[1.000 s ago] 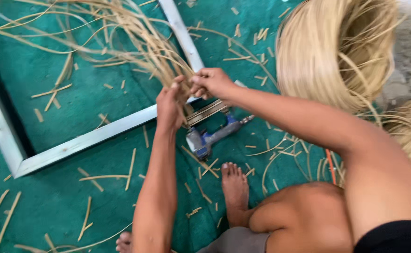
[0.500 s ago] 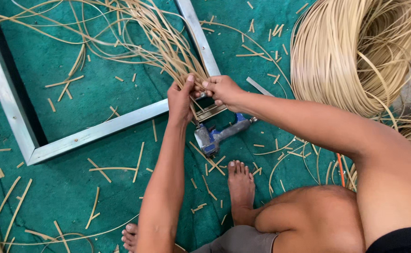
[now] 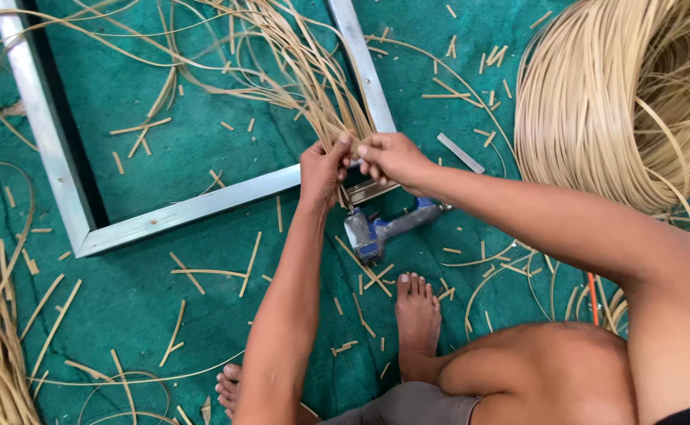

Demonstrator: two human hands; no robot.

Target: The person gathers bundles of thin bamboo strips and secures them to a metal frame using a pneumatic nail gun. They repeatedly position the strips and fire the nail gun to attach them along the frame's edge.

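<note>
Head view: both hands [image 3: 361, 161] pinch rattan strands [image 3: 313, 79] at frame corner [image 3: 372, 185].

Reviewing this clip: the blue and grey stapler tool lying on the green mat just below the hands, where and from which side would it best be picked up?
Probably by the blue handle of the stapler tool, which slants up to the right from the chunky grey head. It lies flat on the green mat with bare mat alongside, so a grip from above, closer to the right hand, looks easiest. The left hand is pinching cane strands.
</note>
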